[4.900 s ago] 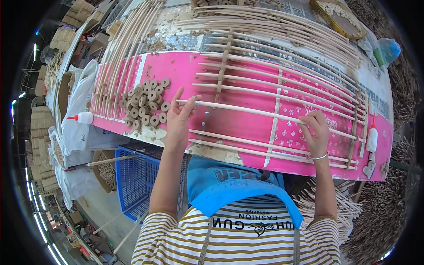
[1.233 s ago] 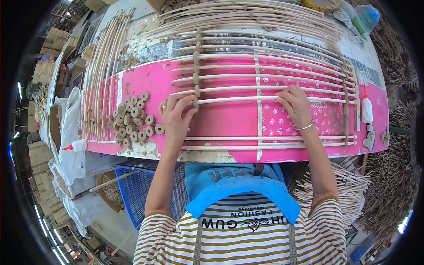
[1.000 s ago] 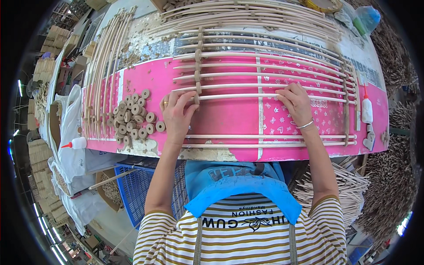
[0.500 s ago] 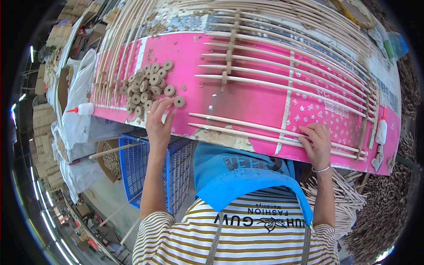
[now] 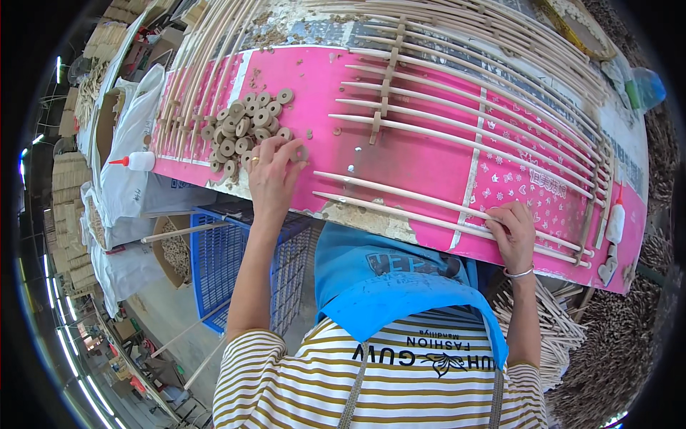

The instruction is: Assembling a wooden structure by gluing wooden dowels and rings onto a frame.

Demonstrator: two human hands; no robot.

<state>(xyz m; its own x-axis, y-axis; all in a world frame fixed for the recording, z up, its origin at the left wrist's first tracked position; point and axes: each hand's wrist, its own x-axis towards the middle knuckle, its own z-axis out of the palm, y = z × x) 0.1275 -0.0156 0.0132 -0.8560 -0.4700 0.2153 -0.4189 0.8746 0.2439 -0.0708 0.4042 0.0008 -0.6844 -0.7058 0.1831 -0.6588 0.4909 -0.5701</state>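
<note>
Brown ring [image 5: 301, 154] — pinched by left hand [image 5: 273, 177], grip narrow; right hand [image 5: 514, 230] — pinching pale rod [image 5: 400, 192].

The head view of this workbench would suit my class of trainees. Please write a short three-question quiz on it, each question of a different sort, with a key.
1. Count: how many pale rods lie along the table's near edge, by the right hand?
2. True or false: the pile of grey-brown rings lies to the right of those rods.
3. Fill in the gap: the left hand has a ____ at its fingertips.

Key:
1. Two.
2. False; the pile lies to their left.
3. Ring.
</note>
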